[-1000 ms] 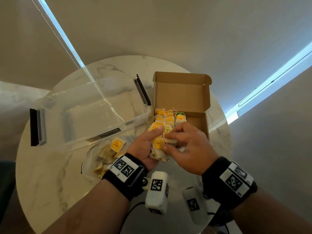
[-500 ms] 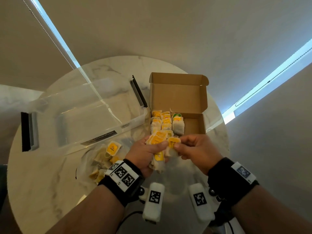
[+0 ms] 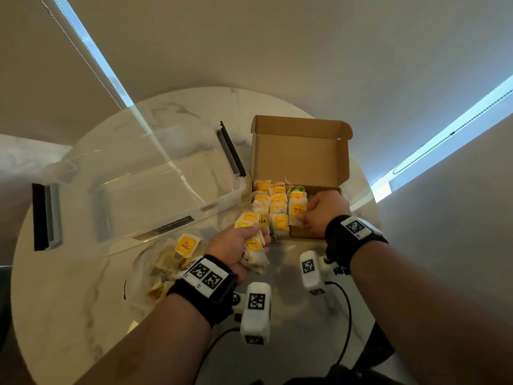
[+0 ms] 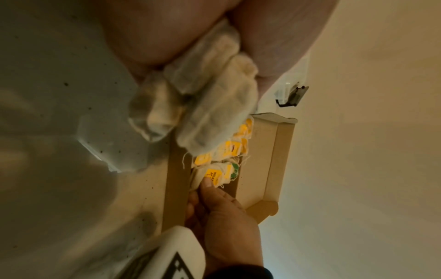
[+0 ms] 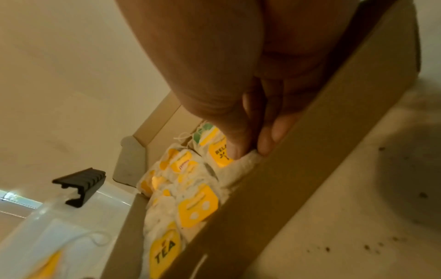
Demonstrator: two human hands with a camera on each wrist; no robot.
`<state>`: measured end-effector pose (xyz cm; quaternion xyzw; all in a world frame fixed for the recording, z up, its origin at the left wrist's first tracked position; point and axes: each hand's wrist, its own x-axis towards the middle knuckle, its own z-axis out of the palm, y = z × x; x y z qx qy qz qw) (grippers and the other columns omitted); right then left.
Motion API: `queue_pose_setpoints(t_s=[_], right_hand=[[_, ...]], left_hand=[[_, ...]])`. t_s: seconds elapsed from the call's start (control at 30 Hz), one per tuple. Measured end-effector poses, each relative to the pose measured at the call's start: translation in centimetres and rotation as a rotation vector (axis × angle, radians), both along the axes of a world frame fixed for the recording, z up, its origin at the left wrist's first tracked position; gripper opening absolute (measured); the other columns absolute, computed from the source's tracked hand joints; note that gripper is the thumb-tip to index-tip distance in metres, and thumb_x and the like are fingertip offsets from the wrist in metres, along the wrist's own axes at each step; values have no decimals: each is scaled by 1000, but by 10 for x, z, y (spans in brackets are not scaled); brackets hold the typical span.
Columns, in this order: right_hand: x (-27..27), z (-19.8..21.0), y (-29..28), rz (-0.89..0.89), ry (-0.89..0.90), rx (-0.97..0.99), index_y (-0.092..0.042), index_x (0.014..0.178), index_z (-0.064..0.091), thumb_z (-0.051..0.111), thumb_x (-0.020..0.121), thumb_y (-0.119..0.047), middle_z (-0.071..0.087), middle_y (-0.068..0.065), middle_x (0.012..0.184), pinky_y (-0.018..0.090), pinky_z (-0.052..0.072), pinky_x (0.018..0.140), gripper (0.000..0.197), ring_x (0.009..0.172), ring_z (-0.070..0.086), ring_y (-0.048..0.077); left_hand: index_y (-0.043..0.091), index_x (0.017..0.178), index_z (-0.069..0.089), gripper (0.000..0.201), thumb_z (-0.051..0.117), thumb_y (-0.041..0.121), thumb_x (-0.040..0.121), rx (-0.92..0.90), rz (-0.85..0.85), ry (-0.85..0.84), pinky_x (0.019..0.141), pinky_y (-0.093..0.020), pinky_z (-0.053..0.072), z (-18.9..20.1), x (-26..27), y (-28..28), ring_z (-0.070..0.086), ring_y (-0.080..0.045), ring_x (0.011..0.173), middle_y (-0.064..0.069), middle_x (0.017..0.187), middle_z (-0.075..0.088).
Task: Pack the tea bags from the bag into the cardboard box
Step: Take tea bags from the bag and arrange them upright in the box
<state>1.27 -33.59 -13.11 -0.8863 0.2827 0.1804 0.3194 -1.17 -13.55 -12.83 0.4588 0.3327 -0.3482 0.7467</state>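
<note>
Brown cardboard box (image 3: 298,159) stood open on the marble table (image 3: 69,273), rows of tea bags (image 3: 273,208) filling its left side. The left hand (image 3: 236,245) clenched a spare bundle (image 3: 254,252) just outside, likely as ready supply. The right hand (image 3: 323,213) pinched one tea bag (image 3: 297,215), apparently seating it in the third row.

From the head view my left hand (image 3: 236,245) covers most of the tea bag bundle (image 3: 254,251) it grips, so I can't count the bags. My right hand (image 3: 323,211) hides the box's right compartment and part of the tea bag (image 3: 296,212) it pinches; its tag print is half covered. The plastic bag (image 3: 155,270) is partly behind my left wrist. Both wrist views are blurred and cut the hands off at the top edge
</note>
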Motion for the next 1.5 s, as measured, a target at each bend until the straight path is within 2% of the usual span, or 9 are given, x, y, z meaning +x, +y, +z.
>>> queue_pose_setpoints(t_s=[0.23,0.33,0.4,0.63,0.93,1.1,1.3,1.43,1.5], right_hand=[[-17,35,8,78,-240,-89,-19,77,63,77,80,-34,61,-3,75,26,44,67,21,77,59,17],[-40,62,24,170,-349,115,-20,76,64,81,78,-32,63,-6,66,13,43,54,21,58,54,5],[-54,73,37,257,-327,253,-22,80,66,83,77,-31,63,-6,65,13,44,53,20,53,50,0],[-66,69,52,395,-324,213,-26,99,71,84,75,-41,62,-12,85,7,43,62,31,70,55,-3],[-75,56,55,138,-270,330,-22,82,69,84,75,-37,72,-5,75,30,59,70,22,69,67,8],[-77,57,61,110,-226,334,-19,76,71,81,78,-38,72,-2,72,35,60,69,22,69,69,14],[-74,53,57,-12,-217,483,-10,77,72,82,80,-22,74,14,77,52,60,75,16,74,71,33],[-69,58,44,-17,-206,529,-11,82,75,80,83,-16,76,4,74,25,59,63,7,63,68,10],[-67,57,38,-29,-205,539,-10,84,75,80,83,-13,76,4,74,19,56,59,6,62,68,9]], left_hand=[[-2,98,65,38,48,32,100,-146,-18,19,48,-23,54,16,0,6,69,-19,62,-12,78,70],[-2,102,63,42,42,34,102,-212,2,7,50,-25,54,26,1,2,70,-24,59,-16,79,73],[-4,112,62,44,44,35,101,-232,12,16,70,-34,59,31,3,-2,71,-29,76,-25,100,71],[1,128,62,48,40,36,103,-264,-54,32,95,-42,53,33,1,-8,68,-34,105,-20,122,68],[5,131,59,44,45,34,101,-210,-29,-44,107,-56,43,8,-4,-15,62,-39,119,-23,129,63],[7,120,66,37,47,34,102,-63,-11,-119,96,-61,50,3,-4,-20,69,-39,104,-23,114,70],[3,129,61,46,45,34,100,-218,-60,-53,104,-50,45,8,-7,-14,60,-38,119,-27,130,61],[-2,116,60,33,38,10,94,-319,-111,-61,66,-35,59,14,-6,-6,72,-30,76,-22,97,71],[-3,126,54,40,42,0,88,-262,-83,-90,73,-43,61,15,-6,-4,71,-38,86,-28,109,67]])
